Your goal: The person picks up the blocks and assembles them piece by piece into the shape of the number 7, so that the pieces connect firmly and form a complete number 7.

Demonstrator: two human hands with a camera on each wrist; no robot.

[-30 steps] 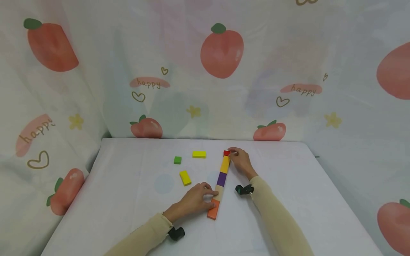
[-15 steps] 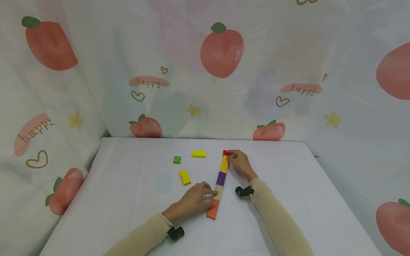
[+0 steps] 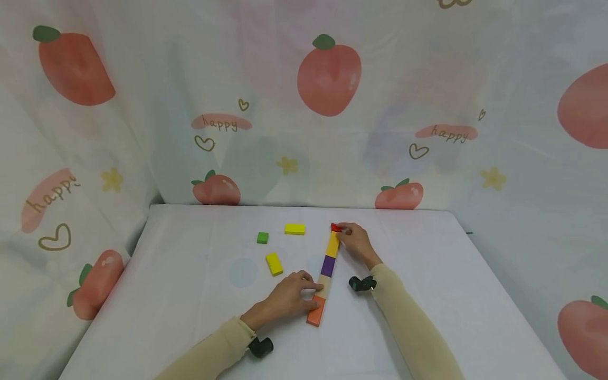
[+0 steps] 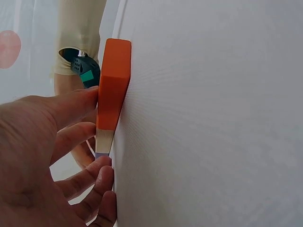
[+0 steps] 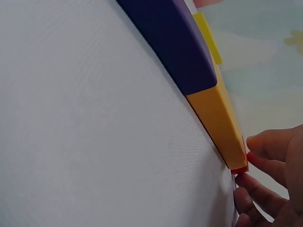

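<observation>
Several coloured blocks lie end to end in a slanted row: a red block (image 3: 334, 227) at the far end, then an amber block (image 3: 332, 244), a purple block (image 3: 328, 266), a plain wood block (image 3: 324, 285) and an orange block (image 3: 315, 312) nearest. My left hand (image 3: 287, 298) rests its thumb on the orange block (image 4: 113, 90) and its index finger on the plain wood block (image 4: 103, 140). At the far end, my right hand (image 3: 357, 243) touches the row with thumb and index finger where the amber block (image 5: 215, 123) meets the mostly hidden red block.
Left of the row are a green block (image 3: 263, 238), a yellow block (image 3: 295, 229) lying crosswise and another yellow block (image 3: 274, 264) at a slant. All lie on the white-covered table (image 3: 190, 295). A printed cloth backdrop (image 3: 266, 79) rises behind.
The right fingers shift very slightly at the red block. The left hand and the row look nearly unmoved.
</observation>
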